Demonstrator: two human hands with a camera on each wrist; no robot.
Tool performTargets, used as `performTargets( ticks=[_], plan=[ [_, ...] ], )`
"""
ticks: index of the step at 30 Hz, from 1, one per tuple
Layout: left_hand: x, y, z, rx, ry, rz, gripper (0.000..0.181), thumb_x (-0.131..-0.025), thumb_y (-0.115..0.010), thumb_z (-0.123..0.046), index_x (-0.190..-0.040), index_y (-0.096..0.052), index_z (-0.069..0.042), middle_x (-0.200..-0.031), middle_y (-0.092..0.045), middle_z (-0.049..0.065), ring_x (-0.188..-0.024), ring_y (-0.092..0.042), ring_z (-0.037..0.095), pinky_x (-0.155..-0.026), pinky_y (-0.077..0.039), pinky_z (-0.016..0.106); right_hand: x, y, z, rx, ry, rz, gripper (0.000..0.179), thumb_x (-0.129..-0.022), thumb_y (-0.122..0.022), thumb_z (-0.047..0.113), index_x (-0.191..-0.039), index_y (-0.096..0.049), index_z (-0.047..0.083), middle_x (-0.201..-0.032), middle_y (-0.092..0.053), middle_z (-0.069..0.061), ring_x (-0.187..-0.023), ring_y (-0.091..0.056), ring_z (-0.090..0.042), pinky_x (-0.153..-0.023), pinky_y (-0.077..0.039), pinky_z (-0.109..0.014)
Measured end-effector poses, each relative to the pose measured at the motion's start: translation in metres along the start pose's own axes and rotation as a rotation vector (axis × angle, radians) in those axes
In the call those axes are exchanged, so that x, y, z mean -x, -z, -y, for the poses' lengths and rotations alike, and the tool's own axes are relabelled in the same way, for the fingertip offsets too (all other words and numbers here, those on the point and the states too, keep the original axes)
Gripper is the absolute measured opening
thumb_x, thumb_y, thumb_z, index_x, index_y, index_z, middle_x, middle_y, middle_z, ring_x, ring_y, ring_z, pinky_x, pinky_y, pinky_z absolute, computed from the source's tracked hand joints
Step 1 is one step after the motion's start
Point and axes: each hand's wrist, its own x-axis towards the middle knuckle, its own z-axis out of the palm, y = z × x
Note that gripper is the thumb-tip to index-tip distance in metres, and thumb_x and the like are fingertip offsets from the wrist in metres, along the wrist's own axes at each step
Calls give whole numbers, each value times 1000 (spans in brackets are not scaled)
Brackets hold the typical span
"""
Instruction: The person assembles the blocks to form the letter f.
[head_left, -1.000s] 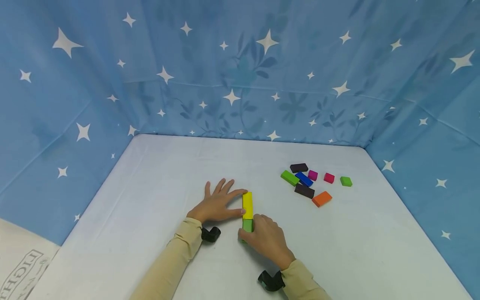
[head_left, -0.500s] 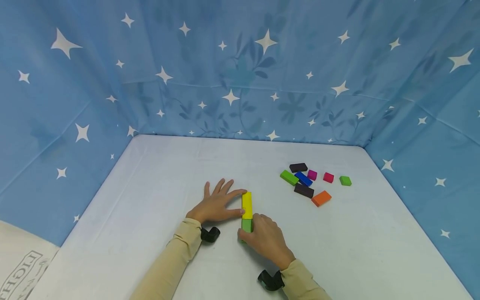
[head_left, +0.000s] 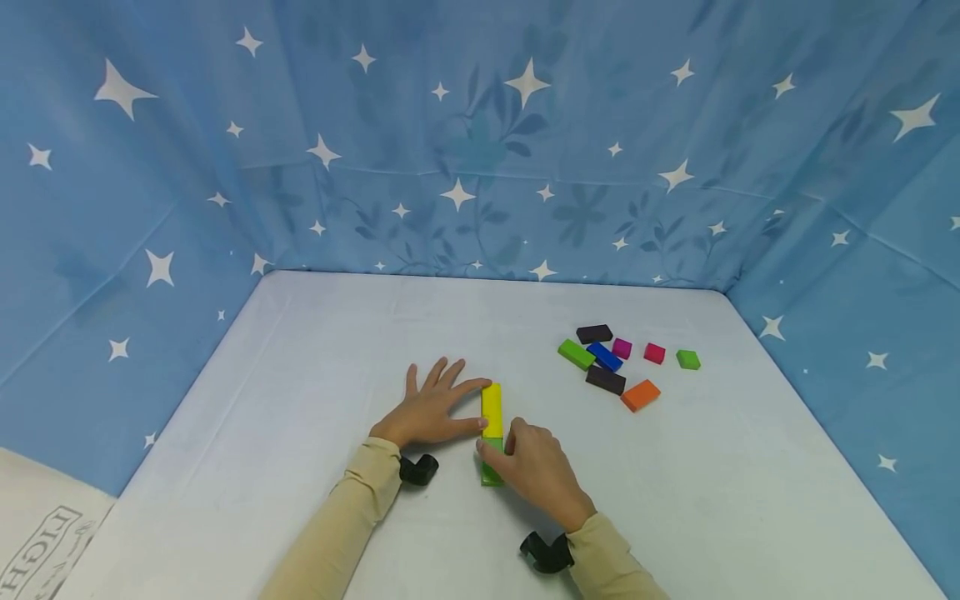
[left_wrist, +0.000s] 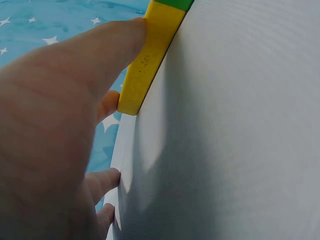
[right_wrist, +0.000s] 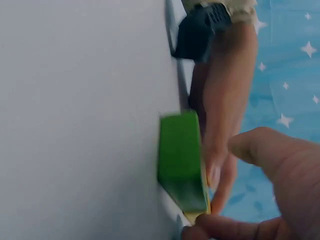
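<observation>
The yellow block [head_left: 491,408] was touched by the outspread left hand [head_left: 431,414]; the abutting green block [head_left: 491,477] was partly hidden by the right hand [head_left: 543,471], fingers parted. Loose blocks [head_left: 606,380] were scattered farther right.

Yellow block [head_left: 491,407], left and far end: occupied by the left hand [head_left: 427,414].
Near end: green block [head_left: 492,474] adjoins, right hand [head_left: 538,465] overhanging from the right.
Right: open white tabletop [head_left: 557,392] until the orange block [head_left: 641,396].
Far right: bunched coloured blocks [head_left: 604,357] obstruct.

The left hand [head_left: 427,414] has its fingers [head_left: 435,373] fanned; the right hand [head_left: 542,471] curves, thumb [head_left: 494,457] apart.
</observation>
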Motion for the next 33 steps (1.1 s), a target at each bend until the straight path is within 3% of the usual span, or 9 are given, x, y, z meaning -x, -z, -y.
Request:
performTargets(
  ticks=[6, 12, 16, 21, 27, 33],
  plan=[
    [0, 1, -2, -10, -3, -5, 70, -103, -61, -62, -165, -44, -34, -177, -17, 16, -162, -5, 44, -117, 8, 77, -8, 16, -14, -49, 25, -165, 28, -100, -76, 30, -93, -64, 5, -78, -56, -2, -69, -51, -17, -61, -45, -32],
    [1, 0, -4, 7, 1, 4, 71, -103, -60, -63, -166, -42, -35, -177, -16, 17, -162, -4, 44, -118, 8, 76, -17, 41, -39, -131, -23, -315, 36, -102, -73, 26, -120, -67, -4, -111, -66, -18, -97, -62, -32, -85, -55, -47],
    [5, 0, -2, 41, 2, -1, 70, -104, -60, -62, -166, -42, -35, -177, -15, 19, -162, -3, 44, -119, 8, 75, -21, 63, -61, -178, -63, -365, 47, -105, -70, 26, -135, -60, -8, -133, -59, -25, -120, -58, -41, -103, -50, -56],
    [12, -2, -3, 69, 4, -8, 71, -103, -61, -62, -166, -43, -33, -176, -15, 21, -162, -2, 44, -119, 10, 74, -21, 89, -92, -187, -107, -426, 54, -105, -68, 25, -142, -54, -12, -141, -53, -29, -129, -51, -45, -110, -41, -60],
    [21, -7, -6, 77, 20, -10, 71, -103, -61, -63, -165, -45, -34, -176, -13, 22, -162, -1, 44, -119, 11, 73, -13, 110, -125, -164, -237, -429, 63, -107, -65, 31, -152, -48, -9, -153, -46, -30, -139, -43, -48, -114, -37, -65],
    [24, -14, -12, 61, 20, -33, 71, -102, -61, -64, -165, -45, -35, -176, -11, 24, -162, 0, 45, -118, 11, 74, -8, 125, -149, -148, -325, -325, 73, -107, -64, 36, -161, -37, -6, -164, -32, -32, -147, -33, -51, -116, -34, -69]
  ],
)
